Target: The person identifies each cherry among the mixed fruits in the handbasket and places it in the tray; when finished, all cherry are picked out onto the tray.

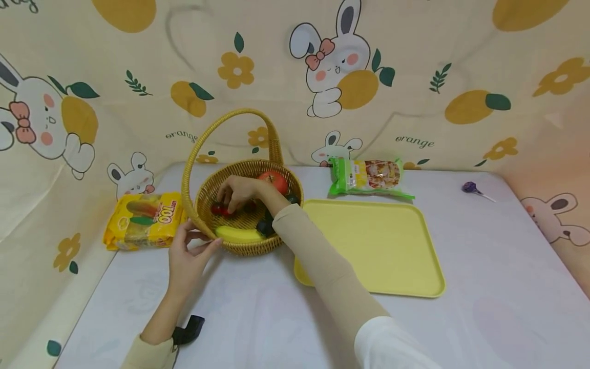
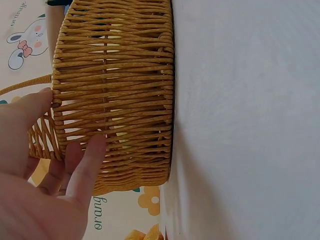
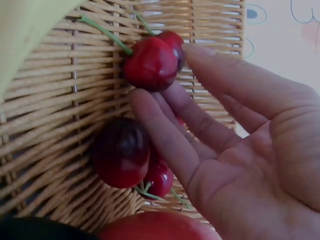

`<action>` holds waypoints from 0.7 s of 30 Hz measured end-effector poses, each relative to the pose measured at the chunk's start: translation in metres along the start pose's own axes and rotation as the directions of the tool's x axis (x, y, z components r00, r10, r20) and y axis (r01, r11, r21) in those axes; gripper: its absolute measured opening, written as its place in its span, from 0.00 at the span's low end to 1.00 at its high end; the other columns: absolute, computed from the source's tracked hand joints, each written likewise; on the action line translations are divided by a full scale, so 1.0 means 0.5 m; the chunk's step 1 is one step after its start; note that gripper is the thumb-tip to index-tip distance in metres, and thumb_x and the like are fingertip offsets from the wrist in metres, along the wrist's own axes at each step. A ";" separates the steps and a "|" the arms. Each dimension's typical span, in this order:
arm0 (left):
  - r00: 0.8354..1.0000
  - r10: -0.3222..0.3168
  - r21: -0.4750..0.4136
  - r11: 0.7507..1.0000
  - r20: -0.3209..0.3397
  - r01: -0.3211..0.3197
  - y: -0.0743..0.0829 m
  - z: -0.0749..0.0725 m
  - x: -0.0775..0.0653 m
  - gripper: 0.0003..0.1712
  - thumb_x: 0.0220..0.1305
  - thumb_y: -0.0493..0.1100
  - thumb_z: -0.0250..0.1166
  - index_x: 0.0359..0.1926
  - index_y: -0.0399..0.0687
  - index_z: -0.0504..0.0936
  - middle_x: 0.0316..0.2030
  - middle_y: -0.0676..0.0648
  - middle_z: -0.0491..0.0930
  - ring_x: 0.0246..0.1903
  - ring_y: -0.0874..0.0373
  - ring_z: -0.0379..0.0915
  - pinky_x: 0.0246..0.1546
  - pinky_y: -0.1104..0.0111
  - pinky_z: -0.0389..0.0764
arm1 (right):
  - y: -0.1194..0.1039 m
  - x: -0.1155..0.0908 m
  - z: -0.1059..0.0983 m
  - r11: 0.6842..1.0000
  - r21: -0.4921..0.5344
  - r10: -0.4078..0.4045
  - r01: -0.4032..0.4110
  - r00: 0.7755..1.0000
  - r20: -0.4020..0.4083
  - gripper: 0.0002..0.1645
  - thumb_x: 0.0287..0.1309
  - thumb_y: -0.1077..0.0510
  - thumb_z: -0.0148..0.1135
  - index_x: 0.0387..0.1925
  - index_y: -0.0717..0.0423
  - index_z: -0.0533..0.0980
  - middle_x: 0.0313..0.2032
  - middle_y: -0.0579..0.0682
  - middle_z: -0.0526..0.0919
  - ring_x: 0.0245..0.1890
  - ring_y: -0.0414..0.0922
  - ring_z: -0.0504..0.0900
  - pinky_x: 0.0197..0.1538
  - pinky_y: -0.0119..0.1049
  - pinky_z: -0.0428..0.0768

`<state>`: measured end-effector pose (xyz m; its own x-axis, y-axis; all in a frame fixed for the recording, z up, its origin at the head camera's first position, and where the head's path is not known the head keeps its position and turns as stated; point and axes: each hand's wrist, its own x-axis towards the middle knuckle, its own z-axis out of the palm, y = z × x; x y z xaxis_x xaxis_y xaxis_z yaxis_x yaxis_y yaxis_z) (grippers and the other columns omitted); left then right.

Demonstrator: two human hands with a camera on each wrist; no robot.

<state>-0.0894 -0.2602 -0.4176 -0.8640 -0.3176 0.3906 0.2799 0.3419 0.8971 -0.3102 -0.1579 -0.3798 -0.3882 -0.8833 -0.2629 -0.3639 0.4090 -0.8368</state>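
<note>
A round wicker basket (image 1: 249,225) with a tall arched handle stands on a smooth pale table (image 1: 484,266); its wall is woven of tan strands in close horizontal bands over upright ribs. The left hand (image 1: 186,256) rests against the outside of that wall at the near left, fingers (image 2: 87,165) straight and spread with the thumb up by the rim, touching but not clasping. The right hand (image 1: 237,190) reaches over the rim into the basket, forearm in a beige sleeve lying across the near edge, wrist bent downward. Its fingers (image 3: 165,135) are long and only slightly bent, the tips against a glossy red cherry (image 3: 150,64) with a thin green stem; whether they pinch it or merely touch it cannot be told. The right wrist view shows four cherries in all: two together at the fingertips and two darker ones (image 3: 120,157) lower down, all lying against the woven inside of the basket. Also in the basket are one smooth yellow banana (image 1: 238,234) along the near wall, one round red tomato (image 1: 273,180) at the back, and a dark item by the sleeve that is too hidden to name. To the right lies one flat yellow tray (image 1: 392,241), rectangular with rounded corners and a raised lip. One crinkled yellow packet (image 1: 143,219) sits left of the basket, one green-edged packet (image 1: 369,177) behind the tray, and one purple lollipop (image 1: 471,187) far right.
</note>
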 end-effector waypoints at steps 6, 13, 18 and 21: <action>1.000 -0.018 -0.006 1.000 -0.010 0.018 -0.031 -0.003 0.002 0.33 0.53 0.25 0.72 0.59 0.31 0.70 0.50 0.41 0.73 0.43 0.58 0.75 0.39 0.73 0.86 | 0.003 -0.001 0.005 1.000 0.003 0.019 -0.019 0.999 0.039 0.18 0.54 0.73 0.69 0.48 0.67 0.79 0.41 0.57 0.81 0.37 0.45 0.79 0.40 0.37 0.85; 1.000 -0.015 -0.012 1.000 -0.011 0.015 -0.014 0.000 -0.006 0.32 0.53 0.22 0.71 0.58 0.29 0.70 0.50 0.36 0.73 0.42 0.59 0.75 0.39 0.73 0.86 | 0.007 0.002 0.014 0.989 0.121 0.060 -0.089 0.972 0.228 0.24 0.56 0.73 0.68 0.55 0.65 0.78 0.41 0.54 0.78 0.38 0.42 0.77 0.44 0.37 0.85; 1.000 -0.006 0.013 1.000 -0.007 0.006 0.024 0.006 -0.009 0.30 0.54 0.21 0.70 0.57 0.27 0.69 0.49 0.31 0.71 0.42 0.60 0.75 0.39 0.74 0.85 | 0.006 0.003 0.013 0.987 0.146 0.023 -0.062 0.966 0.259 0.24 0.56 0.73 0.68 0.56 0.64 0.78 0.39 0.52 0.77 0.37 0.41 0.74 0.41 0.34 0.83; 1.000 0.007 0.018 1.000 -0.012 -0.007 0.031 0.007 -0.009 0.30 0.53 0.21 0.70 0.57 0.26 0.69 0.48 0.33 0.71 0.42 0.59 0.75 0.39 0.75 0.85 | 0.002 0.002 0.010 0.986 0.161 -0.011 -0.032 0.966 0.260 0.23 0.56 0.74 0.66 0.55 0.66 0.79 0.41 0.52 0.79 0.39 0.41 0.75 0.43 0.33 0.84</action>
<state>-0.0826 -0.2504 -0.4063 -0.8572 -0.3256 0.3990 0.2779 0.3599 0.8906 -0.3066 -0.1597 -0.3832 -0.1507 -0.9168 -0.3698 -0.2104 0.3952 -0.8942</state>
